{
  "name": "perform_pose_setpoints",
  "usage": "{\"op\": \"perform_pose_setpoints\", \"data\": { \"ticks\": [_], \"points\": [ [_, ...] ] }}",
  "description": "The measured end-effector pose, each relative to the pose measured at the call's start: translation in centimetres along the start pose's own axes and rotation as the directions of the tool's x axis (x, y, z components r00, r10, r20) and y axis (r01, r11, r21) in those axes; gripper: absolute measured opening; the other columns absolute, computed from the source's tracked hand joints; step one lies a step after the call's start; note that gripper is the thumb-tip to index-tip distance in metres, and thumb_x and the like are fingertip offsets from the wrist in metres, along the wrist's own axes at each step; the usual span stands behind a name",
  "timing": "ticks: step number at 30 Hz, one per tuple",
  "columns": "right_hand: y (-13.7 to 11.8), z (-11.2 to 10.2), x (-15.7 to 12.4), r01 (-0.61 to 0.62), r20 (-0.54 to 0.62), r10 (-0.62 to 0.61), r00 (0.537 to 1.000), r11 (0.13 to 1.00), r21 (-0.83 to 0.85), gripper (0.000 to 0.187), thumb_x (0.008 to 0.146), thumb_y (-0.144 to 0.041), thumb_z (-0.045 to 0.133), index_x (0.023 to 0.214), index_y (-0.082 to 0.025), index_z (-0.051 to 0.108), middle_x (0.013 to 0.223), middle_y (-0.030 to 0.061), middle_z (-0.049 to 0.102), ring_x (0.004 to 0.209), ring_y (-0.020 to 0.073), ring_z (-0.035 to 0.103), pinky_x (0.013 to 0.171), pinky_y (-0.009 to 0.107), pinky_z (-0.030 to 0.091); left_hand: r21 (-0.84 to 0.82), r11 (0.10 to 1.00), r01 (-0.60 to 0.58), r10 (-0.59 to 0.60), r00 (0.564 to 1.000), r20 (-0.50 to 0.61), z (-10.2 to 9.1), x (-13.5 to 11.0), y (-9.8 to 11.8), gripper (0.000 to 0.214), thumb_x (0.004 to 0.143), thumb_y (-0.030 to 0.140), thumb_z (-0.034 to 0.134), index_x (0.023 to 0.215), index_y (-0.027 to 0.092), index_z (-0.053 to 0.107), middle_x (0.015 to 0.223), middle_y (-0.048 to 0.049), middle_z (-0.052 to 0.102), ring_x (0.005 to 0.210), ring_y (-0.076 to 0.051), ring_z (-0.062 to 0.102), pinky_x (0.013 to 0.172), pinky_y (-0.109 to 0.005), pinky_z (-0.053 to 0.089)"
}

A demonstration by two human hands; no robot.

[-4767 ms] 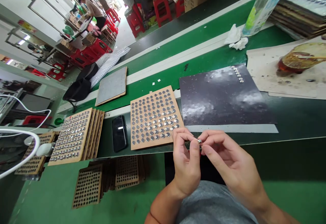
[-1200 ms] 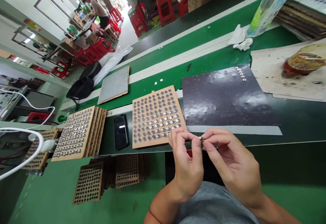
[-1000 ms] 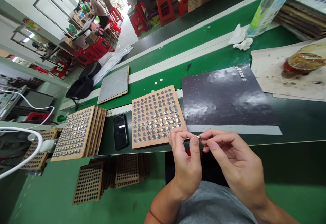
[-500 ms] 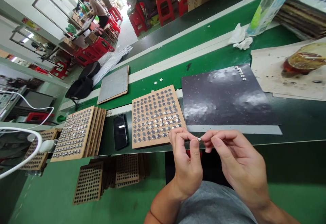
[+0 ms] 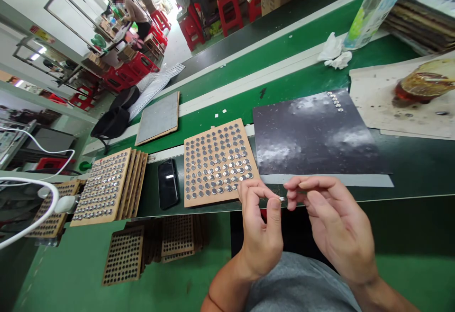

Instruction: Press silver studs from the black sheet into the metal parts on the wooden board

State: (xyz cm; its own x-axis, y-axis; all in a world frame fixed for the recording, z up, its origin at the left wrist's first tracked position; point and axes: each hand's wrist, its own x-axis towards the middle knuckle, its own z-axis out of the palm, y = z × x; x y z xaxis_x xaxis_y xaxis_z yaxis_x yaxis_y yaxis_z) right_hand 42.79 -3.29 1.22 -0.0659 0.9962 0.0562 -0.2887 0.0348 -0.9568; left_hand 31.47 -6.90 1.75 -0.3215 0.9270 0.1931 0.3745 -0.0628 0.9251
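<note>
My left hand [image 5: 261, 229] is closed, pinching a small silver metal disc [image 5: 281, 199] between thumb and fingers just over the near table edge. My right hand [image 5: 332, 222] is beside it, fingers curled, its fingertips at the same disc. Just beyond the left hand lies a brown perforated board [image 5: 217, 162] whose holes hold several round metal discs. A dark grey smudged sheet [image 5: 313, 134] lies to the right of that board, with a short row of discs [image 5: 335, 101] at its far corner.
A black phone [image 5: 167, 183] lies left of the board, then a stack of filled boards [image 5: 106, 184]. Empty boards [image 5: 124, 255] sit on a lower shelf. An amber glue dish [image 5: 421, 84], crumpled tissue [image 5: 332, 51] and a bottle [image 5: 369, 9] stand far right. A person works in the far background.
My hands have sunk slightly toward me, and the right hand has turned and drawn a little to the right, its fingers loosening around the disc. Nothing on the table has moved.
</note>
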Motion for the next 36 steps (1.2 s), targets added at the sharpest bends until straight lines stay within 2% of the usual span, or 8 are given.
{"op": "perform_pose_setpoints", "data": {
  "ticks": [3, 8, 14, 16, 19, 24, 28, 36],
  "points": [
    [-0.1, -0.1, 0.1, 0.010, 0.078, -0.009, 0.997, 1.000, -0.014, 0.009, 0.097, -0.033, 0.063, 0.100, -0.026, 0.067, 0.099, 0.0010, 0.068, 0.071, 0.0087, 0.065, 0.065, 0.017, 0.059, -0.016, 1.000, 0.002, -0.002, 1.000, 0.020, -0.1, 0.1, 0.0, 0.023, 0.105, 0.035, 0.043, 0.088, 0.022, 0.052, 0.093, -0.0045, 0.049, 0.095, -0.019, 0.050, 0.091, -0.033, 0.042],
    [-0.5, 0.1, 0.3, -0.002, 0.147, 0.017, 0.989, 0.995, -0.099, 0.013, 0.094, -0.028, 0.067, 0.083, -0.023, 0.067, 0.082, -0.0015, 0.062, 0.064, 0.0060, 0.059, 0.060, 0.012, 0.053, -0.044, 0.999, -0.010, 0.012, 0.999, 0.046, -0.2, 0.2, -0.1, 0.019, 0.104, 0.032, 0.045, 0.089, 0.022, 0.051, 0.094, -0.0039, 0.047, 0.095, -0.019, 0.048, 0.090, -0.032, 0.041],
    [0.0, -0.6, 0.6, -0.187, 0.247, 0.168, 0.954, 0.981, 0.053, 0.024, 0.097, -0.038, 0.063, 0.079, -0.022, 0.066, 0.078, -0.0008, 0.059, 0.059, 0.0070, 0.055, 0.053, 0.016, 0.050, -0.124, 0.992, 0.031, -0.018, 0.995, 0.103, -0.3, 0.4, 0.0, 0.019, 0.105, 0.032, 0.043, 0.089, 0.023, 0.049, 0.094, -0.0026, 0.045, 0.094, -0.018, 0.047, 0.089, -0.032, 0.039],
    [0.1, -0.8, 0.4, -0.129, 0.236, 0.113, 0.965, 0.990, 0.054, 0.022, 0.101, -0.041, 0.056, 0.093, -0.024, 0.069, 0.090, 0.0018, 0.063, 0.068, 0.0092, 0.061, 0.060, 0.019, 0.056, -0.118, 0.992, 0.048, -0.036, 0.995, 0.096, -0.2, 0.4, 0.0, 0.021, 0.105, 0.033, 0.043, 0.088, 0.023, 0.049, 0.094, -0.0026, 0.046, 0.094, -0.018, 0.047, 0.090, -0.032, 0.039],
    [0.1, -0.6, -0.1, 0.094, 0.170, -0.079, 0.982, 0.992, -0.084, 0.015, 0.099, -0.035, 0.060, 0.110, -0.026, 0.065, 0.112, 0.0051, 0.062, 0.089, 0.0124, 0.066, 0.074, 0.021, 0.059, -0.094, 0.994, 0.063, -0.056, 0.996, 0.068, 0.0, 0.3, 0.0, 0.022, 0.105, 0.033, 0.042, 0.088, 0.022, 0.049, 0.095, -0.0030, 0.046, 0.095, -0.019, 0.047, 0.090, -0.034, 0.040],
    [0.3, 0.1, -0.5, 0.394, 0.140, -0.372, 0.918, 0.802, -0.448, 0.008, 0.095, -0.015, 0.061, 0.098, -0.022, 0.061, 0.107, 0.0048, 0.059, 0.102, 0.0133, 0.062, 0.082, 0.020, 0.056, -0.016, 0.999, 0.049, -0.049, 0.999, -0.021, 0.4, 0.1, 0.1, 0.020, 0.104, 0.033, 0.046, 0.087, 0.022, 0.051, 0.095, -0.0039, 0.049, 0.096, -0.020, 0.048, 0.090, -0.035, 0.041],
    [0.5, 0.4, -0.6, 0.426, 0.147, -0.413, 0.899, 0.744, -0.514, 0.008, 0.095, -0.013, 0.060, 0.096, -0.021, 0.060, 0.103, 0.0044, 0.060, 0.099, 0.0134, 0.063, 0.083, 0.022, 0.055, 0.009, 0.999, 0.041, -0.040, 0.997, -0.070, 0.5, 0.1, 0.4, 0.020, 0.104, 0.034, 0.047, 0.087, 0.022, 0.052, 0.095, -0.0037, 0.050, 0.096, -0.019, 0.049, 0.091, -0.034, 0.041],
    [0.7, 0.6, -0.5, 0.359, 0.129, -0.338, 0.932, 0.816, -0.453, 0.008, 0.096, -0.014, 0.059, 0.093, -0.022, 0.058, 0.095, 0.0013, 0.064, 0.087, 0.0099, 0.066, 0.076, 0.017, 0.056, -0.027, 0.996, 0.086, -0.087, 0.994, -0.066, 0.6, 0.2, 0.5, 0.025, 0.105, 0.037, 0.044, 0.086, 0.022, 0.051, 0.092, -0.0029, 0.048, 0.094, -0.019, 0.047, 0.090, -0.034, 0.040]
  ]
}}
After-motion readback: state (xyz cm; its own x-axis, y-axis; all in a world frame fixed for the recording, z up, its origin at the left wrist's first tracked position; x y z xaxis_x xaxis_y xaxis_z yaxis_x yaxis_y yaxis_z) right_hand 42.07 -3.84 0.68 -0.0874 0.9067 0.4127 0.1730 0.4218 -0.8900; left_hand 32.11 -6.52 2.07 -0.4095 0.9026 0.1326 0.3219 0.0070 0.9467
